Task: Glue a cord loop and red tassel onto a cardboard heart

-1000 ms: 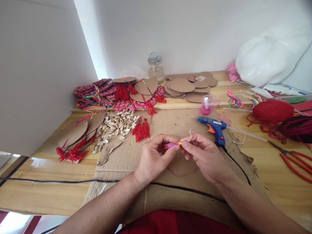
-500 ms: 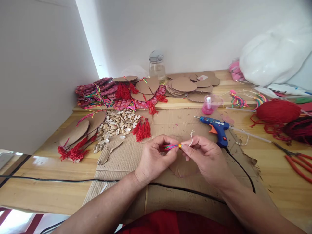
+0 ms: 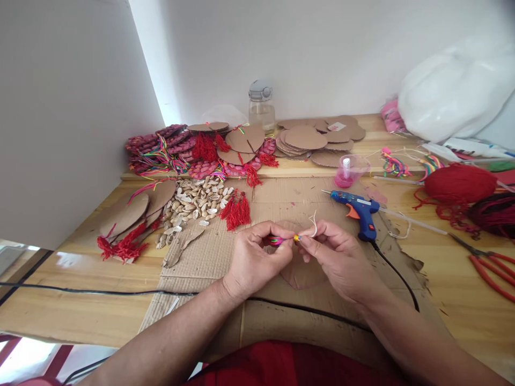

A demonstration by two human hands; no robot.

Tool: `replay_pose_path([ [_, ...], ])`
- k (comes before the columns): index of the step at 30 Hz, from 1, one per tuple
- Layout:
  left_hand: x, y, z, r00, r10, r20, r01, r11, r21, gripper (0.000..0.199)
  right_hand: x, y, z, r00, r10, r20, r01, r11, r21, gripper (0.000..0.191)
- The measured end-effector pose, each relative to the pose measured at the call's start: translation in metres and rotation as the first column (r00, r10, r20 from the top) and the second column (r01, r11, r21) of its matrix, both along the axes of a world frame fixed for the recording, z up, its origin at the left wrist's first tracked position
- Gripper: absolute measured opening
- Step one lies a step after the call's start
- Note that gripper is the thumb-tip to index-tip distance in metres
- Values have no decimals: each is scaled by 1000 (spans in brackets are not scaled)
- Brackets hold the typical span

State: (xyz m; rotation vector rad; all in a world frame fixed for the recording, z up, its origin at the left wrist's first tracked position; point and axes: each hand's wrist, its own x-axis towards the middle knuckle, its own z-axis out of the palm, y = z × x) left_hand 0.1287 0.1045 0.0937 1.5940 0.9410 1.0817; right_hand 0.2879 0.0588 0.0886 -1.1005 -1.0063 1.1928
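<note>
Between my two hands, over the cardboard sheet [image 3: 201,268], is a small bundle of multicoloured cords [image 3: 276,240] with a yellow band [image 3: 296,238] around it. My left hand [image 3: 257,256] is closed, pinching the cords left of the band. Thumb and fingers of my right hand [image 3: 333,256] pinch at the band's right side. A loose end of white string [image 3: 313,222] sticks up from the right fingers. Part of the bundle is hidden by my fingers. To the right of my hands lies a blue glue gun [image 3: 359,212] with an orange trigger.
Peanut shells [image 3: 201,201] and red tassels [image 3: 235,210] lie left of centre. Cardboard discs [image 3: 303,138] are stacked at the back near a bottle [image 3: 261,107]. A pink cup [image 3: 346,174], red yarn [image 3: 461,182] and red-handled pliers [image 3: 488,268] are right. A black cable [image 3: 100,292] crosses the front.
Both hands keep their pinch on the cord bundle, with only small finger shifts. The white string end has tipped slightly left. The whole view has shifted a little.
</note>
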Motion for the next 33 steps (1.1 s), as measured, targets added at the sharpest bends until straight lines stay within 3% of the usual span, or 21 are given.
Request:
replay_pose_path([
  [10, -5, 1, -4, 990, -32, -137, 61, 975, 215, 11, 0, -2, 6, 971, -100, 216, 87, 994, 68, 16],
  [19, -1, -6, 6, 999, 16, -28, -13, 993, 121, 8, -4, -15, -2, 857, -215, 469, 106, 963, 247, 9],
  [24, -2, -3, 5, 1000, -11, -8, 12, 998, 60, 4, -2, -9, -1, 938, -118, 326, 67, 984, 164, 11],
  [28, -6, 1, 2, 996, -23, -84, 38, 983, 180, 8, -1, -3, 4, 974, -27, 225, 15, 998, 57, 12],
  [30, -8, 2, 2, 988, -10, -153, 51, 962, 270, 11, -1, -3, 6, 972, 9, 235, -15, 999, 28, 14],
  [33, -10, 2, 5, 974, -6, -225, 86, 934, 347, 11, 0, -5, 9, 921, 44, 387, -61, 998, 34, 23],
])
